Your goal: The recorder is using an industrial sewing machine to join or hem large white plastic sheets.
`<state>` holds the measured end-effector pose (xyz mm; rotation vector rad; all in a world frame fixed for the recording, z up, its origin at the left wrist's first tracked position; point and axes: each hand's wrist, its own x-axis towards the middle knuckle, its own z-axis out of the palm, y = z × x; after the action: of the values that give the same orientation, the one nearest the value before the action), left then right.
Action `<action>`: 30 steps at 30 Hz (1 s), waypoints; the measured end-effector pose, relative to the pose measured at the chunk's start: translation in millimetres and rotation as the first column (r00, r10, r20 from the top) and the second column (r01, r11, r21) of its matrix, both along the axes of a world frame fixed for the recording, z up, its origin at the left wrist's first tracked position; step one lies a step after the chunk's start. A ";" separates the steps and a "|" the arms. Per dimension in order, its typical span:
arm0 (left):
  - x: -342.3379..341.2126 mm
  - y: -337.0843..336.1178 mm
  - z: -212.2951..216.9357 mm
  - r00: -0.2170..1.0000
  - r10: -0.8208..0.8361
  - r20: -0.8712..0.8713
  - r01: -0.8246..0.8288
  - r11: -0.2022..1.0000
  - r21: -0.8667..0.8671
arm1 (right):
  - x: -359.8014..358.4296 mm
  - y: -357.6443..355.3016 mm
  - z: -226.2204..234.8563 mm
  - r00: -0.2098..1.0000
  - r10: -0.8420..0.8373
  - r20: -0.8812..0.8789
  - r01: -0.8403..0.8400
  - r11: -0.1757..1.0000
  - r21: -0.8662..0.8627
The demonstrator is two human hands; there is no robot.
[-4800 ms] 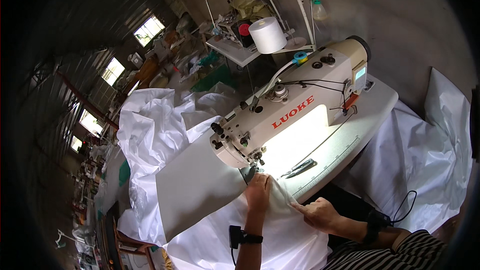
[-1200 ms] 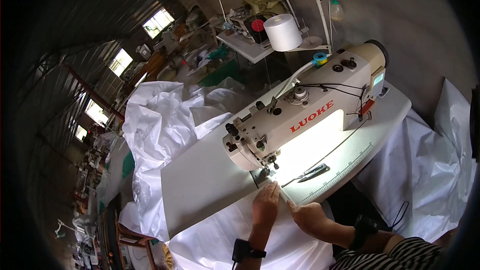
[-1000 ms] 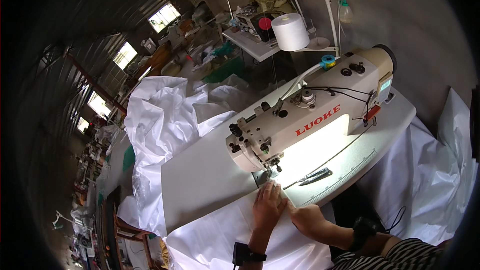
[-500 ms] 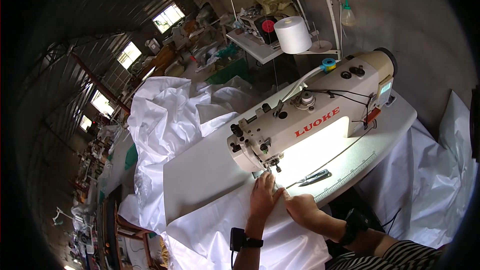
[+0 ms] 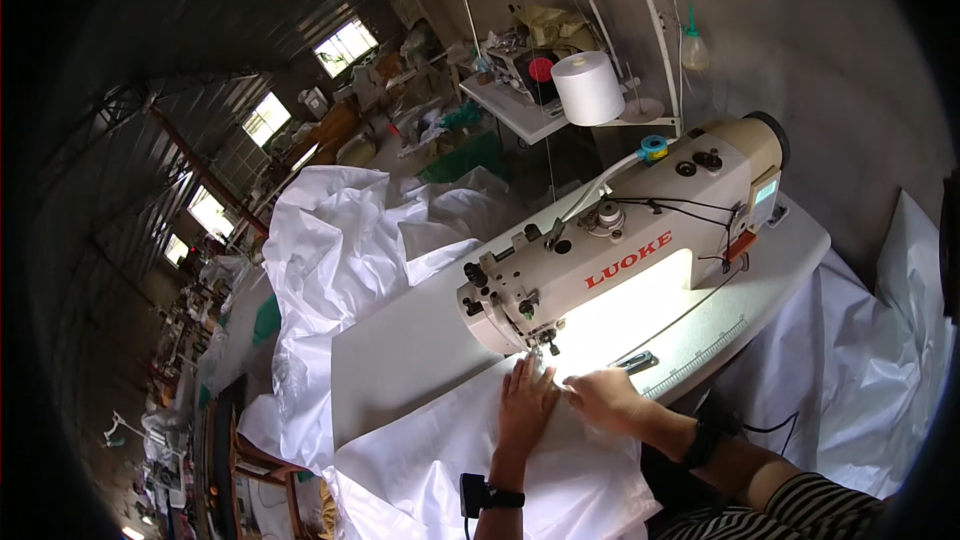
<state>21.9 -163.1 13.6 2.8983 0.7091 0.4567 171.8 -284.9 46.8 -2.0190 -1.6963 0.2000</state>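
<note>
A white sewing machine [image 5: 640,230] stands on a pale table, its lamp lighting the work area. White sheet material [image 5: 430,450] runs up under the machine's needle end and hangs over the front of the table. My left hand [image 5: 527,405] lies flat on the sheet, fingers stretched toward the presser foot. To its right, my right hand [image 5: 605,400] is closed, thumb and fingers pinching the sheet's edge just short of the needle. Thread snips [image 5: 636,362] lie on the table beyond the right hand, which partly hides them.
A large crumpled heap of white sheet [image 5: 340,250] lies at the table's far left. More white sheet [image 5: 840,370] hangs at the right. Behind the machine stand a white thread cone [image 5: 587,88] and a small side table [image 5: 515,105]. A measuring scale [image 5: 695,355] runs along the front edge.
The view has shifted slightly. My right hand has moved a little upward, covering more of the snips. My left hand stays flat on the sheet near the needle.
</note>
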 end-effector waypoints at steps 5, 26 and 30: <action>-2.9 1.2 -3.3 1.000 -0.008 -0.007 0.008 1.000 -0.026 | 44.2 35.4 8.6 0.989 -0.126 -0.079 0.141 0.962 0.233; -10.5 -4.7 6.7 0.993 -0.115 -0.022 0.115 0.993 0.032 | 42.5 34.1 -6.6 0.993 -0.117 -0.024 0.119 0.943 0.309; -10.6 -4.4 2.8 0.994 -0.110 -0.020 0.111 0.992 0.062 | 44.1 17.1 -13.9 0.997 -0.071 0.021 0.060 0.943 0.329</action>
<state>11.3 -167.5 16.4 2.9844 0.5423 0.4511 215.9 -267.8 32.9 -1.8327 -1.5592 -0.1319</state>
